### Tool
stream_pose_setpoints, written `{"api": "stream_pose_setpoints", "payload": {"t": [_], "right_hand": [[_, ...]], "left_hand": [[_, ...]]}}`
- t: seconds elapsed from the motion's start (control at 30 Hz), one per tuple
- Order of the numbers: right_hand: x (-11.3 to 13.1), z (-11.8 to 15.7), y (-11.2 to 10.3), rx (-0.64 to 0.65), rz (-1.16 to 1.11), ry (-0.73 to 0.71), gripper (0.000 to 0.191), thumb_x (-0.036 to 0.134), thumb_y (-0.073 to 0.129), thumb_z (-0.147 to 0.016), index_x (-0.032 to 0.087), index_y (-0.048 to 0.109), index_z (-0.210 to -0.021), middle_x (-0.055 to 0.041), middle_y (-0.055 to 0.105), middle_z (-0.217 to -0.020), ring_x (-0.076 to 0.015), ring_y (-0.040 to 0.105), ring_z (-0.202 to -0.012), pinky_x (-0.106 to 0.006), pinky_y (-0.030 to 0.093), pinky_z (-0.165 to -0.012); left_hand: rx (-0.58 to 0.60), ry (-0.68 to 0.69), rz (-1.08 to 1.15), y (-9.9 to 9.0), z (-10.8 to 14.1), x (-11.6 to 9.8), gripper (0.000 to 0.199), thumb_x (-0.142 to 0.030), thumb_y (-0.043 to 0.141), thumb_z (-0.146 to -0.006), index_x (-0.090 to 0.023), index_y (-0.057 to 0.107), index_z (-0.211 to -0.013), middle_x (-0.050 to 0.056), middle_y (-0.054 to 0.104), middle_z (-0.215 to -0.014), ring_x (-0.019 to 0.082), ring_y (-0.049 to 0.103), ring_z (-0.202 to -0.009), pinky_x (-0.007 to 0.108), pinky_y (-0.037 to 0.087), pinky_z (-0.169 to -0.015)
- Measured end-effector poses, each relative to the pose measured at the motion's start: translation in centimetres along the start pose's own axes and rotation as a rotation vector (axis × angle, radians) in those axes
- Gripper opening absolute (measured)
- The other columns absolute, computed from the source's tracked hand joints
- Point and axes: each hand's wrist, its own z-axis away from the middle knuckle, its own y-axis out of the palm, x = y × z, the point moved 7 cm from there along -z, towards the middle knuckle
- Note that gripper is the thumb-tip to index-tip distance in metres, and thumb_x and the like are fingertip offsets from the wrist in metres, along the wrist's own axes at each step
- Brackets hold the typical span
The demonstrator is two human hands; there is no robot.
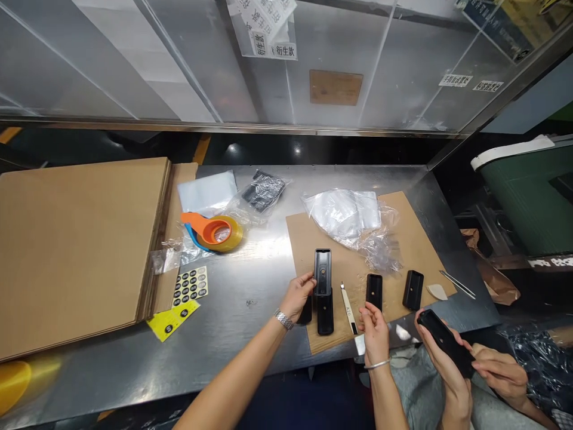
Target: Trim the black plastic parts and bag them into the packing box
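My left hand (299,295), with a metal watch band at its wrist, is closed on the edge of a long black plastic housing (322,269), its hollow side showing. That piece overlaps the top of another black housing (325,316) on the cardboard. Partly hidden under my left hand is a further black piece (305,312). My right hand (375,334), wearing a bangle, has its fingertips pinched together just below a black housing (374,289); what they hold, if anything, cannot be made out. Between my hands lies a white-handled trimming knife (348,309).
A co-worker's hands (452,370) hold another black housing (445,341) close on my right. One more housing (412,289) and tweezers (457,284) lie on the cardboard sheet (304,233). Clear bags (344,215), a tape roll (233,236), stickers (191,285) and stacked cardboard (80,239) surround them.
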Motion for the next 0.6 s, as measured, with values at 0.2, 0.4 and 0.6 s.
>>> {"api": "stream_pose_setpoints", "payload": {"t": [0.2,0.4,0.6], "right_hand": [[-0.6,-0.1,0.5,0.04,0.067,-0.022,0.041,0.043,0.057,-0.073,0.013,0.053,-0.101,-0.0046,0.061,-0.083,-0.015,0.059,-0.07,-0.025,0.049,-0.057],[0.7,0.5,0.6,-0.008,0.151,-0.11,0.028,0.031,0.048,-0.085,0.015,0.051,-0.108,-0.0062,0.054,-0.108,-0.0159,0.055,-0.09,-0.035,0.048,-0.076],[5.8,-1.2,-8.8,-0.178,0.196,-0.19,0.028,0.035,0.038,-0.087,0.019,0.055,-0.104,-0.0063,0.058,-0.104,-0.0156,0.057,-0.089,-0.032,0.048,-0.075]], "left_hand": [[-0.095,0.034,-0.071,-2.9,-0.8,1.4,0.042,-0.029,0.064,-0.061,-0.011,0.064,-0.099,0.007,0.068,-0.082,0.013,0.057,-0.064,0.024,0.044,-0.062],[-0.446,0.137,-0.224,-11.9,-0.3,2.8,0.046,-0.029,0.049,-0.07,-0.012,0.055,-0.112,0.008,0.064,-0.106,0.021,0.051,-0.108,0.033,0.034,-0.096],[-0.491,0.084,-0.427,-15.7,2.0,7.1,0.043,-0.025,0.042,-0.073,-0.013,0.055,-0.112,0.008,0.057,-0.117,0.023,0.042,-0.118,0.035,0.024,-0.104]]}}
